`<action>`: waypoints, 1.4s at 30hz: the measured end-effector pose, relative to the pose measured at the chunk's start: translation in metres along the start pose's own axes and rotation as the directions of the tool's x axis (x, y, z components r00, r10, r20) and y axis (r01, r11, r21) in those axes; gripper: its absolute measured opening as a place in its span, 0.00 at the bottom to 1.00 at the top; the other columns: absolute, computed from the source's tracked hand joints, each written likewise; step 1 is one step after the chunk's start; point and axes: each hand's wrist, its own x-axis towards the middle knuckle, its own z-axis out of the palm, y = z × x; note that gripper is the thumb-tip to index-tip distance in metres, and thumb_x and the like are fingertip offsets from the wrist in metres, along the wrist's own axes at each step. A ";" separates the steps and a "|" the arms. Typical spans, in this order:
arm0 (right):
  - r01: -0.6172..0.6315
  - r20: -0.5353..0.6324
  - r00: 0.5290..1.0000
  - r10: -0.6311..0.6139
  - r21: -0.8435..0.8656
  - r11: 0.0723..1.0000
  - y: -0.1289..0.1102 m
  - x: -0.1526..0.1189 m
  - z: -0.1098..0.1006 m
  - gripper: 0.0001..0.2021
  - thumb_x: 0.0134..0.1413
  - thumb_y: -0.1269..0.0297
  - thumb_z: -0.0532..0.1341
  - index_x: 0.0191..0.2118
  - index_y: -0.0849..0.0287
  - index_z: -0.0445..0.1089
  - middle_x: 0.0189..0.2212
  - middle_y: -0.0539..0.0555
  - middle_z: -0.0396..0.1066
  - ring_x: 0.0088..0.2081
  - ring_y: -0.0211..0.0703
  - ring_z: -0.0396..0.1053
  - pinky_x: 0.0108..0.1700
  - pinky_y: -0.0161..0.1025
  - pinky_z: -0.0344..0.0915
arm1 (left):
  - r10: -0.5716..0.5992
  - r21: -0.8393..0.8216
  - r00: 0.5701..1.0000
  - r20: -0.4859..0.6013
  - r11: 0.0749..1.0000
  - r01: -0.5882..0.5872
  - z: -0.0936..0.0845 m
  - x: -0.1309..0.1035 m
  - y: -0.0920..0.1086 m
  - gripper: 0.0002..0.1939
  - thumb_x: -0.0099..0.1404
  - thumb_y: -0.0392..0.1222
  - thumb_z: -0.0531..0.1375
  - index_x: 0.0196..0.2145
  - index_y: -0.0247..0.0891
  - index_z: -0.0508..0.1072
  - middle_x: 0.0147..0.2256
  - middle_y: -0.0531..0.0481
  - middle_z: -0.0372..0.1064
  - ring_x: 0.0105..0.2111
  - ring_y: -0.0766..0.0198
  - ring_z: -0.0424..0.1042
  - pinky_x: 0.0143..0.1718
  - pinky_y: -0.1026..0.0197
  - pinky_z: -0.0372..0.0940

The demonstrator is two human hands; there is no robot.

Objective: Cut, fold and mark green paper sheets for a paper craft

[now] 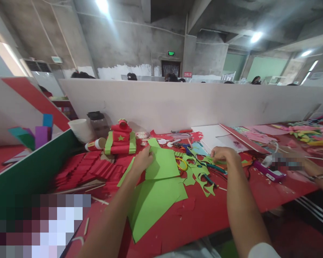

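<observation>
My left hand is closed at the left edge of an upper light-green paper sheet, its thumb and fingers pinching the paper. Below that sheet, a larger green paper sheet lies toward the table's front edge. My right hand is bent down at the wrist with its fingers curled, to the right of the green paper cut-offs. What its fingertips hold, if anything, is hidden. Close to it lie teal-handled scissors. A yellow ring-shaped handle shows between the sheet and the cut-offs.
Pleated red paper strips and a red-and-green paper model with a star stand on the left. Behind are paper cups and a dark-lidded bottle. A purple power strip sits rightward, near another person's arm. A white partition borders the table.
</observation>
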 end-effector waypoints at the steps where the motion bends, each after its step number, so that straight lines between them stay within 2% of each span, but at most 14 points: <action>1: -0.011 0.035 0.999 0.011 -0.009 1.000 0.000 0.000 -0.001 0.05 0.35 0.69 0.70 0.21 0.60 0.73 0.14 0.48 0.64 0.20 0.40 0.64 0.25 0.36 0.58 | 0.002 0.004 1.000 0.000 1.000 -0.002 0.000 0.000 0.000 0.11 0.66 0.39 0.49 0.44 0.39 0.67 0.40 0.40 0.74 0.40 0.52 0.74 0.35 0.60 0.61; 3: -0.027 0.082 0.996 0.029 -0.026 0.999 0.001 0.002 -0.004 0.09 0.42 0.65 0.68 0.18 0.61 0.70 0.14 0.50 0.64 0.20 0.40 0.64 0.25 0.36 0.57 | 0.005 0.007 1.000 0.001 1.000 -0.005 0.000 0.000 0.001 0.11 0.66 0.39 0.49 0.44 0.38 0.67 0.40 0.40 0.74 0.39 0.53 0.74 0.36 0.60 0.61; 5: -0.027 0.060 0.998 0.029 -0.037 0.999 0.002 0.004 -0.006 0.12 0.47 0.62 0.66 0.19 0.61 0.70 0.17 0.53 0.67 0.22 0.41 0.66 0.26 0.36 0.57 | 0.010 0.000 1.000 0.004 1.000 -0.010 0.000 -0.001 0.001 0.11 0.66 0.39 0.49 0.44 0.38 0.67 0.40 0.40 0.74 0.40 0.53 0.74 0.36 0.60 0.61; 9: -0.041 -0.095 0.995 0.035 -0.054 0.998 0.004 0.011 -0.009 0.10 0.54 0.58 0.62 0.31 0.60 0.74 0.30 0.59 0.75 0.31 0.46 0.71 0.31 0.37 0.59 | 0.015 -0.015 1.000 0.010 1.000 -0.015 -0.001 -0.004 0.004 0.12 0.66 0.38 0.50 0.46 0.37 0.67 0.43 0.39 0.74 0.41 0.53 0.73 0.35 0.61 0.60; 13: -0.089 -0.235 0.969 0.072 -0.064 0.994 0.003 0.016 -0.011 0.14 0.61 0.56 0.56 0.41 0.60 0.72 0.40 0.65 0.75 0.38 0.51 0.72 0.34 0.39 0.58 | 0.029 -0.020 1.000 -0.001 0.999 -0.029 0.000 -0.005 0.004 0.11 0.65 0.37 0.50 0.44 0.37 0.67 0.41 0.40 0.74 0.40 0.54 0.73 0.34 0.61 0.60; 18: -0.064 -0.429 0.903 0.016 -0.099 0.993 -0.005 0.012 -0.015 0.13 0.64 0.55 0.53 0.39 0.58 0.70 0.35 0.60 0.75 0.36 0.50 0.72 0.33 0.39 0.55 | 0.046 -0.052 0.999 0.000 0.998 -0.046 0.001 -0.003 0.002 0.09 0.65 0.35 0.50 0.42 0.38 0.66 0.38 0.42 0.73 0.37 0.56 0.72 0.35 0.61 0.60; 21: 0.000 -0.588 0.806 -0.073 -0.124 0.992 -0.014 0.007 -0.018 0.12 0.64 0.56 0.53 0.37 0.57 0.68 0.29 0.56 0.73 0.31 0.48 0.69 0.32 0.38 0.51 | 0.040 -0.054 0.999 0.006 0.998 -0.040 0.000 -0.004 0.003 0.09 0.66 0.36 0.49 0.41 0.38 0.66 0.38 0.42 0.73 0.36 0.57 0.72 0.33 0.62 0.59; 27: 0.240 -0.810 0.529 -0.253 -0.143 0.960 -0.041 -0.007 -0.023 0.13 0.66 0.56 0.52 0.34 0.58 0.66 0.25 0.54 0.72 0.26 0.45 0.64 0.33 0.38 0.50 | 0.020 -0.077 1.000 -0.003 0.997 -0.020 -0.001 -0.005 0.006 0.07 0.64 0.36 0.53 0.40 0.39 0.67 0.36 0.44 0.74 0.36 0.57 0.72 0.34 0.63 0.59; 29: 0.318 -0.868 0.411 -0.279 -0.150 0.936 -0.051 -0.013 -0.025 0.14 0.66 0.56 0.52 0.34 0.58 0.66 0.27 0.55 0.73 0.27 0.45 0.64 0.35 0.39 0.52 | 0.014 -0.111 1.000 -0.004 0.994 -0.014 -0.001 -0.005 0.005 0.08 0.63 0.36 0.54 0.40 0.39 0.68 0.36 0.45 0.74 0.37 0.57 0.73 0.35 0.63 0.60; 31: 0.376 -0.928 0.263 -0.263 -0.152 0.914 -0.058 -0.020 -0.027 0.14 0.67 0.56 0.51 0.34 0.58 0.67 0.30 0.56 0.74 0.29 0.45 0.65 0.38 0.40 0.54 | 0.011 -0.138 1.000 -0.012 0.990 -0.012 0.000 -0.005 0.004 0.09 0.62 0.36 0.55 0.41 0.39 0.68 0.36 0.45 0.74 0.37 0.56 0.73 0.36 0.62 0.60; 33: 0.411 -0.972 0.106 -0.210 -0.149 0.899 -0.061 -0.027 -0.029 0.15 0.67 0.55 0.51 0.35 0.58 0.67 0.32 0.57 0.74 0.32 0.46 0.66 0.41 0.41 0.56 | 0.014 -0.143 1.000 -0.023 0.990 -0.017 0.002 -0.005 0.003 0.08 0.62 0.36 0.55 0.40 0.39 0.68 0.36 0.44 0.74 0.37 0.56 0.72 0.36 0.62 0.60; 35: 0.428 -0.989 -0.016 -0.147 -0.140 0.893 -0.061 -0.033 -0.030 0.15 0.67 0.55 0.51 0.36 0.58 0.68 0.33 0.58 0.74 0.34 0.47 0.67 0.43 0.42 0.57 | 0.026 -0.118 0.999 -0.028 0.993 -0.030 0.003 -0.004 0.001 0.07 0.63 0.36 0.54 0.40 0.39 0.68 0.36 0.44 0.74 0.36 0.57 0.72 0.35 0.63 0.60; 38: 0.430 -0.993 -0.089 -0.080 -0.111 0.896 -0.058 -0.038 -0.032 0.15 0.67 0.56 0.50 0.37 0.58 0.69 0.34 0.59 0.74 0.36 0.48 0.68 0.44 0.44 0.57 | 0.058 -0.066 0.998 -0.029 0.996 -0.060 0.005 -0.003 0.000 0.08 0.64 0.36 0.51 0.40 0.39 0.67 0.35 0.45 0.73 0.33 0.59 0.72 0.32 0.63 0.58; 42: 0.424 -0.996 -0.081 -0.048 -0.078 0.902 -0.050 -0.038 -0.042 0.15 0.67 0.55 0.51 0.38 0.59 0.70 0.34 0.59 0.74 0.37 0.50 0.68 0.45 0.45 0.56 | 0.070 -0.053 0.997 -0.020 0.996 -0.071 0.004 -0.003 -0.001 0.08 0.65 0.37 0.50 0.40 0.39 0.67 0.36 0.45 0.73 0.34 0.58 0.72 0.32 0.63 0.59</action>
